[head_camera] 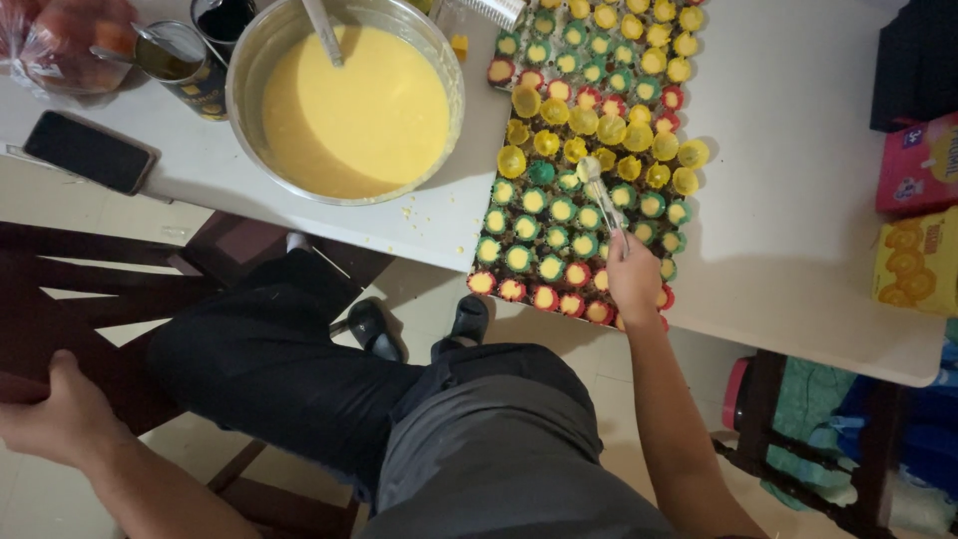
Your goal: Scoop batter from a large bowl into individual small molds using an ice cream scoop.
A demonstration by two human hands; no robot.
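My right hand [633, 282] grips a clear plastic spoon [600, 195] whose bowl holds yellow batter over a tray of small paper cups [589, 150]. The cups are green, red and yellow, most filled with yellow batter. My left hand [52, 414] rests on the edge of a dark wooden chair [60, 299] at lower left. A large metal bowl of yellow batter [349, 95] with a utensil in it stands left of the tray on the white table [798, 200].
A dark phone [90, 152] lies at the table's left edge, beside an open tin can [180, 65] and a plastic bag [60, 40]. A pink box [918, 165] and a yellow box [918, 262] sit at right. My legs are below the table.
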